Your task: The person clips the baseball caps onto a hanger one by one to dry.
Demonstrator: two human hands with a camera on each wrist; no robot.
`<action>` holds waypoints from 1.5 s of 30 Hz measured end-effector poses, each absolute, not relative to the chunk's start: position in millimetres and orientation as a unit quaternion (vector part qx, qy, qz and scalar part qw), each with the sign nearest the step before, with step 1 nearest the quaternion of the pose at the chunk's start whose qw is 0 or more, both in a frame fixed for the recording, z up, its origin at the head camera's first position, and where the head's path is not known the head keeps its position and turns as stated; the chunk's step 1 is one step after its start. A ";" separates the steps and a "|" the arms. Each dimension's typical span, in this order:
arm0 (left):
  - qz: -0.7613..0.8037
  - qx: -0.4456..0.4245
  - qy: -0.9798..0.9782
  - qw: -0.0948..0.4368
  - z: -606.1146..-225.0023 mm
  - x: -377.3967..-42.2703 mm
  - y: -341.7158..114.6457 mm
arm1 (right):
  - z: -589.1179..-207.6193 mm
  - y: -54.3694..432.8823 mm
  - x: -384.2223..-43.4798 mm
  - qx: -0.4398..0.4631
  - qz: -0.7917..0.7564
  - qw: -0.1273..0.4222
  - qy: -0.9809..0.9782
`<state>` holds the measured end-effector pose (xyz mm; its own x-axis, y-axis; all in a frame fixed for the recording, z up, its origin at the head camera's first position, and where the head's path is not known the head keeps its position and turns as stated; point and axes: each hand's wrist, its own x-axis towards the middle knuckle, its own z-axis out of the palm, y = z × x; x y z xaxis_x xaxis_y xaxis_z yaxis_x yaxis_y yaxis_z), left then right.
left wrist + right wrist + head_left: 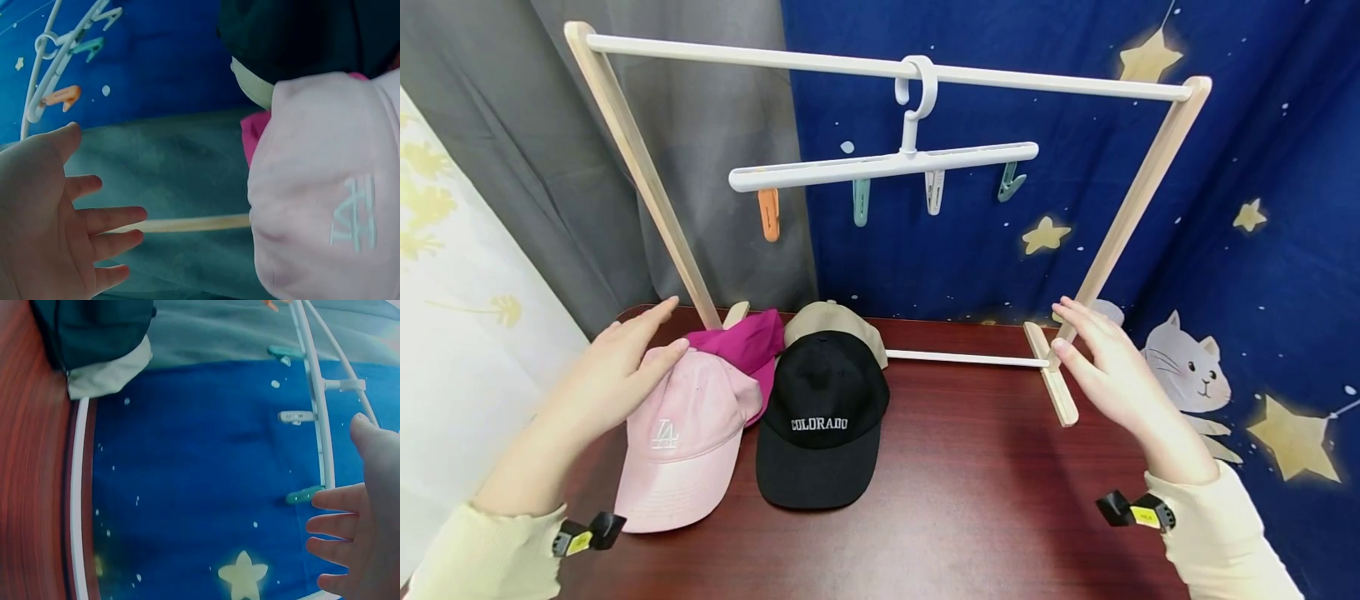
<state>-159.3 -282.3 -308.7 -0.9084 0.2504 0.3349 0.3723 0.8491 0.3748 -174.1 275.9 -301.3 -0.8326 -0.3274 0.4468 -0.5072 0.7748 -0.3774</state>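
My left hand (628,362) is held with straight fingers above the pink cap (688,417) marked LA, and it grips nothing. A magenta cap (748,350) lies partly under that pink one. Beside them a black cap (823,408) lettered COLORADO overlaps a beige cap (842,321). On the right, my right hand (1105,362) is spread, holding nothing, and overlaps the foot of the rack's right post in the head view. A white hanger (883,167) hangs from the rail with an orange clip (769,215), two green clips (861,202) and a white clip (934,192).
The wooden rack (1131,208) stands at the back of the dark red table (962,500), with a white lower bar (966,358) near the table's far edge. Behind it hang a grey curtain (730,108) and a blue curtain (925,275) with stars. A white patterned cloth (467,333) hangs at left.
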 end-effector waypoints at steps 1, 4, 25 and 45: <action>-0.225 -0.159 -0.952 0.135 -308.6 -157.5 -279.1 | -302.6 273.7 -173.0 0.224 0.253 0.182 -0.923; -0.240 -0.144 -0.952 0.124 -309.0 -152.7 -271.3 | -307.3 268.0 -170.9 0.225 0.263 0.189 -0.919; -0.317 -0.103 -0.937 0.101 -321.0 -141.3 -242.4 | -343.3 225.8 -166.1 0.163 0.427 0.173 -0.873; -0.368 -0.066 -0.927 0.030 -345.3 -147.3 -215.9 | -378.4 181.2 -173.4 0.108 0.506 0.092 -0.851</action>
